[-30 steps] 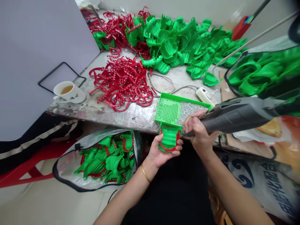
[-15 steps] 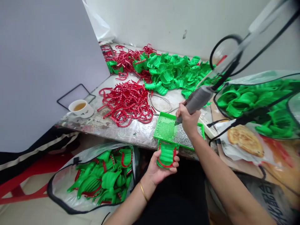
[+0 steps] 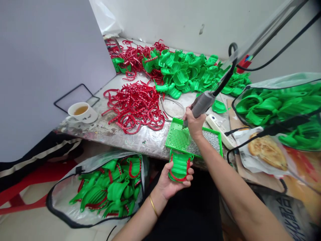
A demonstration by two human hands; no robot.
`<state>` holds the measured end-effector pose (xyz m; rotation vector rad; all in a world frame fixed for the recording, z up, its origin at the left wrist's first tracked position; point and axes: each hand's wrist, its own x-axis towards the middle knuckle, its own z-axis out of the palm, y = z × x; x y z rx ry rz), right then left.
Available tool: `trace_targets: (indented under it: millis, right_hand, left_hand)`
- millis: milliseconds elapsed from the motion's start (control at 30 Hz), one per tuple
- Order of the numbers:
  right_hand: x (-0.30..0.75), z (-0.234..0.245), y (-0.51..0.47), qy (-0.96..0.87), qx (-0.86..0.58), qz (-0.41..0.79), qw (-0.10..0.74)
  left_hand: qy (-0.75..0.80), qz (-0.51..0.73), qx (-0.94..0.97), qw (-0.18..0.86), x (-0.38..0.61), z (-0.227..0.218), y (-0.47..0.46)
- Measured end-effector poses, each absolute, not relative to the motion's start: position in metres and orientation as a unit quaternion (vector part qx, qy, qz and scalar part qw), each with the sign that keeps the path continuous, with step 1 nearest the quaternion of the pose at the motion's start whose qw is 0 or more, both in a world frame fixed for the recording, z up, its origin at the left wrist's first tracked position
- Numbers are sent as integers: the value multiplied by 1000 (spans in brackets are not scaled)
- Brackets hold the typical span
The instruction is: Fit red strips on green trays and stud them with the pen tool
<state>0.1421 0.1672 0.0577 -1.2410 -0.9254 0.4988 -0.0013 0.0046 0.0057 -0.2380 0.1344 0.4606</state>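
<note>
My left hand (image 3: 170,182) is wrapped round a curved green plastic part (image 3: 179,164) with a red U-shaped strip (image 3: 185,176) along its edge, just in front of the table. My right hand (image 3: 195,124) grips a grey electric screwdriver (image 3: 203,103), a cable running up from its top. The tool's tip points down over the perforated half of a green tray (image 3: 168,145). Small silvery screws (image 3: 212,140) fill the tray's right half, partly behind my right forearm.
Loose red strips (image 3: 136,103) and a heap of green parts (image 3: 188,72) cover the table's back. Assembled parts fill a clear bag (image 3: 57,201) at lower left. Around the edges are a cup (image 3: 84,113), a power strip (image 3: 222,132), flatbread (image 3: 267,150) and another bag of green parts (image 3: 273,103).
My right hand and the screwdriver have shifted left over the tray's perforated half, with the tool slightly more upright. My left hand keeps its hold on the green part. The view has shifted slightly.
</note>
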Motion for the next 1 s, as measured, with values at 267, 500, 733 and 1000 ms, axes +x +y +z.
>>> trace_targets:
  millis: [267, 500, 733, 1000]
  right_hand:
    - [140, 57, 164, -419, -552, 216, 688]
    - [140, 56, 164, -407, -575, 206, 679]
    - [137, 83, 150, -431, -496, 203, 726]
    - [104, 115, 40, -431, -481, 324, 692]
  left_hand:
    - [65, 231, -120, 963, -1, 3, 3]
    - [49, 227, -133, 964, -1, 1, 4]
    - [61, 225, -143, 962, 0, 7, 5]
    - [70, 248, -152, 954, 1, 15, 2]
